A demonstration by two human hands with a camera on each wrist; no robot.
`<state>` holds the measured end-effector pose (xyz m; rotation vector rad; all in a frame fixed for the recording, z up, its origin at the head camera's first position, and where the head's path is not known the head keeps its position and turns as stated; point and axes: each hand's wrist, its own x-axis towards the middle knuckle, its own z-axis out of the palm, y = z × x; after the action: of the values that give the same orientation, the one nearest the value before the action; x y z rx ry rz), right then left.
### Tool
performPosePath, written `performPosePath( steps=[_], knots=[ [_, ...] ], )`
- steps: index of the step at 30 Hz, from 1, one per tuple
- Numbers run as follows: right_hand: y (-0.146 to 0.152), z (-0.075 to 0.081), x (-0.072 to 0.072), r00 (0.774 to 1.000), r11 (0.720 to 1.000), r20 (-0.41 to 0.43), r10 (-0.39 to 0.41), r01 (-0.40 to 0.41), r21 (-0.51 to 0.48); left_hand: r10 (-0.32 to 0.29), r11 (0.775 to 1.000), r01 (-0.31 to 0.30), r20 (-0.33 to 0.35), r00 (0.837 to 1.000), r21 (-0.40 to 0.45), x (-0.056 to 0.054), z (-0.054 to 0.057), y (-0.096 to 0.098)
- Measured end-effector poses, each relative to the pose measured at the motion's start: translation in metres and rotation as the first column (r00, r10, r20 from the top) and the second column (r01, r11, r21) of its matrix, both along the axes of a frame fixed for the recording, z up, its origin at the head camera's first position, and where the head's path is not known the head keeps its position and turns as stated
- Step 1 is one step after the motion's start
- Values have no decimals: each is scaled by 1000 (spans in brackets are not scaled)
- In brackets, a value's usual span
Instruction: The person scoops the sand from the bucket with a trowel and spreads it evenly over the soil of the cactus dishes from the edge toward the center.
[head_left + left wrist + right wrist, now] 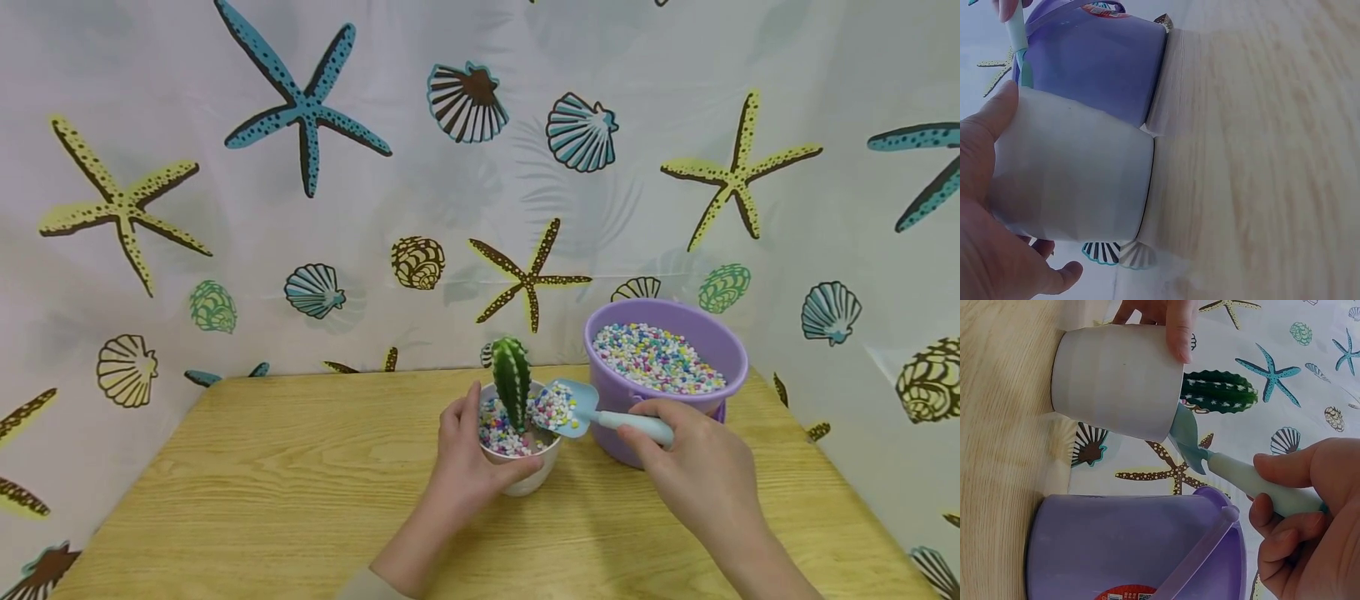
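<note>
While the head view has the white pot (528, 486) on the tabletop (300, 467) just left of the purple bucket (615, 446), scoop (611, 419) with beads (555, 406) at pot rim. Left wrist: left hand (988, 244) wraps the pot, fingers spread wide; likely stiff, light. Right wrist: right hand (1332, 537), fingers curled round handle (1241, 478); probably slick, best held mid-length.

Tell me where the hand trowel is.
In the head view, the hand trowel is in the right hand, its blade over the right rim of the white pot, between the cactus and purple bucket.
</note>
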<state>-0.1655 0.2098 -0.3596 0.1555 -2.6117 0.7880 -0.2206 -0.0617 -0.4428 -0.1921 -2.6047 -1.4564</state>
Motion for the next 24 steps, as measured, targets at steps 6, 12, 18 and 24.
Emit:
performPosePath(
  steps=[6,12,18,24],
  knots=[
    [0,-1,0,999,1000,-40,4,-4,9,-75,997,75,16,997,4,-1,3,-8],
    [-1,-1,0,998,1000,-70,7,-5,26,-146,989,145,48,988,13,-4,5,-14],
    [-2,-2,0,994,999,-113,10,-6,39,-103,994,102,27,994,32,-3,3,-10],
    [-3,-4,0,989,999,-146,16,-9,49,-76,996,75,22,997,55,-2,2,-4]
  ],
)
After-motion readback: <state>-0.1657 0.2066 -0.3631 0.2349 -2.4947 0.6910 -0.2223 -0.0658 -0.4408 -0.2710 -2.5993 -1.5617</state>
